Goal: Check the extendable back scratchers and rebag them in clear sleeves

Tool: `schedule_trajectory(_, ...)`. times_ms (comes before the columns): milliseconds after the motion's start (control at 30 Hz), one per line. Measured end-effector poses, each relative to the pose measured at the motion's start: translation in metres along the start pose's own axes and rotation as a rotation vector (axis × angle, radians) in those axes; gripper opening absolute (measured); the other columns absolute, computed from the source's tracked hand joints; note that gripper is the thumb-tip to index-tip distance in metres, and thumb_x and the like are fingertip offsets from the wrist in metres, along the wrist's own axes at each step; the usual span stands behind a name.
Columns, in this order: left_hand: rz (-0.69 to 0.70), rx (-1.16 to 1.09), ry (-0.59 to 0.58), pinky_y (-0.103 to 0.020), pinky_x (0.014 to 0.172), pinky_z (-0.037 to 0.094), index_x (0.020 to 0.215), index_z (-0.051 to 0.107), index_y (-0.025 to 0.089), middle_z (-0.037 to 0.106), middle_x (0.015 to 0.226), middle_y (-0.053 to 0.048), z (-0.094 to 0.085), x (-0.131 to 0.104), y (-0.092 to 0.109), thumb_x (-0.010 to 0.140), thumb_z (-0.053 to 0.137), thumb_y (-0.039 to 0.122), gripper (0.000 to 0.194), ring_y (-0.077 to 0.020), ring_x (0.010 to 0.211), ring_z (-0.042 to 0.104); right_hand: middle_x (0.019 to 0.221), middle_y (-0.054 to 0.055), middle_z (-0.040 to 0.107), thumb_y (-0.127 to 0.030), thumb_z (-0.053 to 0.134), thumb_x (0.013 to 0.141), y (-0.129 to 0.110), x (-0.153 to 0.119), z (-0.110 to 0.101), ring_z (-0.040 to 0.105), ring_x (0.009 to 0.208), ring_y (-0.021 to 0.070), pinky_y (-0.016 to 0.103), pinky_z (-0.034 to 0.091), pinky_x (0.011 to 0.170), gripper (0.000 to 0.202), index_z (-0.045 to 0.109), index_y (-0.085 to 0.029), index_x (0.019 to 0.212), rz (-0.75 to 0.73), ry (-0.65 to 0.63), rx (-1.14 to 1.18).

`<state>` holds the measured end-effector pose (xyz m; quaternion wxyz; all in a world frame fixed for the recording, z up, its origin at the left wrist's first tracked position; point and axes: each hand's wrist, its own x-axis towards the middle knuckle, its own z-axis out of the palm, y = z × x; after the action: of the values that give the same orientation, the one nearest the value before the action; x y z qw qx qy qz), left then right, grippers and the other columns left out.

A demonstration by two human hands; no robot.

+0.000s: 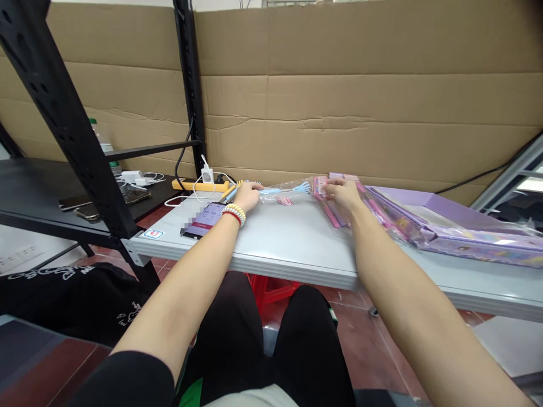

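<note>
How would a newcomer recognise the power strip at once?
Find the white table before the cardboard wall. At its back left, beside the black rack post, lies a long yellow-orange power strip; unlike its neighbours, it holds a white charger.

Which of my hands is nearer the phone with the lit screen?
Your left. Your left hand is just beyond the right side of the phone; your right hand is farther right, at the pink card.
</note>
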<state>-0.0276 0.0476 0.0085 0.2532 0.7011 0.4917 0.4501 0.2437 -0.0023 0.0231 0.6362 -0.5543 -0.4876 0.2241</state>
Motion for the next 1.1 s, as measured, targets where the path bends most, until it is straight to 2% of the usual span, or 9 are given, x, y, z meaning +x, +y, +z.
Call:
schedule_trajectory(100, -0.002, -0.006, 0.004, -0.025, 0.094, 0.046, 0.096, 0.074, 0.017, 0.072, 0.107, -0.004, 0.000, 0.000, 0.000, 0.067, 0.050, 0.002, 0.041, -0.0182, 0.103, 0.063, 0.061, 0.001, 0.059, -0.015, 0.066, 0.057, 0.000, 0.000, 0.000, 0.056, 0.057, 0.0126, 0.025, 0.051, 0.048, 0.010, 0.061, -0.016, 0.066, -0.003, -0.066, -0.013)
schedule_trajectory(267, -0.017, -0.012, 0.000, -0.026, 0.094, 0.046, 0.097, 0.074, 0.016, 0.072, 0.107, -0.004, 0.000, -0.001, 0.000, 0.067, 0.051, 0.003, 0.040, -0.0190, 0.101, 0.064, 0.067, 0.004, 0.063, -0.013, 0.072, 0.056, 0.001, 0.002, -0.001, 0.061, 0.060, 0.0160, 0.033, 0.057, 0.057, 0.016, 0.062, -0.015, 0.068, 0.016, -0.073, -0.022)
schedule_trajectory(500, -0.030, -0.017, 0.019, -0.026, 0.094, 0.046, 0.097, 0.075, 0.017, 0.072, 0.106, -0.005, 0.000, 0.002, -0.002, 0.065, 0.050, 0.002, 0.042, -0.0196, 0.103, 0.063, 0.070, 0.004, 0.067, -0.024, 0.076, 0.061, 0.001, -0.001, 0.000, 0.065, 0.066, 0.0170, 0.030, 0.058, 0.062, 0.020, 0.065, -0.015, 0.074, 0.020, -0.125, 0.098)
schedule_trajectory(800, -0.024, -0.005, -0.006, -0.026, 0.096, 0.045, 0.100, 0.074, 0.014, 0.072, 0.107, -0.007, -0.002, 0.000, 0.000, 0.065, 0.050, 0.002, 0.044, -0.0199, 0.105, 0.063, 0.061, 0.002, 0.064, -0.014, 0.079, 0.054, 0.016, 0.015, -0.002, 0.061, 0.054, 0.0153, 0.033, 0.058, 0.059, 0.019, 0.063, -0.014, 0.065, -0.013, 0.040, -0.012)
schedule_trajectory(1000, -0.024, 0.003, -0.007, -0.027, 0.096, 0.045, 0.098, 0.074, 0.014, 0.072, 0.107, -0.007, -0.002, -0.002, 0.002, 0.066, 0.051, 0.002, 0.042, -0.0205, 0.105, 0.063, 0.056, 0.002, 0.062, -0.017, 0.081, 0.050, 0.012, 0.010, -0.001, 0.061, 0.053, 0.0146, 0.030, 0.055, 0.058, 0.022, 0.062, -0.014, 0.061, -0.038, 0.058, -0.130)
schedule_trajectory(1100, -0.032, -0.005, -0.008, -0.027, 0.095, 0.046, 0.098, 0.074, 0.016, 0.072, 0.106, -0.006, -0.002, -0.002, 0.002, 0.066, 0.051, 0.002, 0.042, -0.0205, 0.103, 0.063, 0.061, 0.001, 0.063, -0.020, 0.081, 0.049, 0.006, 0.002, 0.001, 0.060, 0.056, 0.0143, 0.027, 0.054, 0.054, 0.027, 0.061, -0.015, 0.066, -0.014, 0.020, -0.136)
